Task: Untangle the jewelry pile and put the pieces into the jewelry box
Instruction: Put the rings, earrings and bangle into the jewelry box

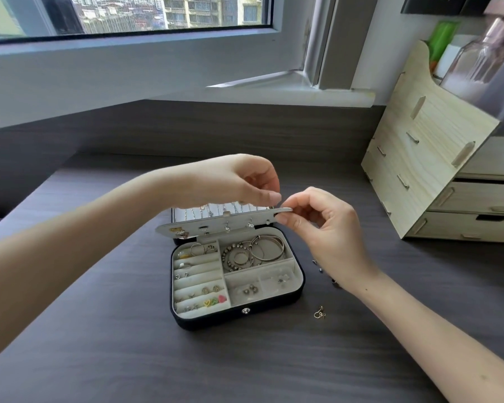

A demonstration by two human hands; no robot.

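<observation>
Pinching end of earring flap (216, 223), right hand (326, 228) fingers clamp it half-raised, likely to expose stud holes. Left hand (239, 181) fingers curled just above; whether holding anything, cannot tell. Jewelry box (236, 314) open beneath fingers; loose earring (319, 312) on counter (99, 344), below right wrist.

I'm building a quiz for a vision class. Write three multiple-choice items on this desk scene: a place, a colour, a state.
1. Where is the loose gold earring relative to the jewelry box? A inside it; B on the desk, to its right; C on its lid.
2. What colour is the box outside? A black; B red; C white.
3. How is the box? A shut; B open, right hand pinching its inner flap; C upside down.
Key: 1 B, it lies on bare desk off the box's front right corner; 2 A, its outer wall is black; 3 B, its inside shows, and thumb and finger grip the flap's edge.
</observation>
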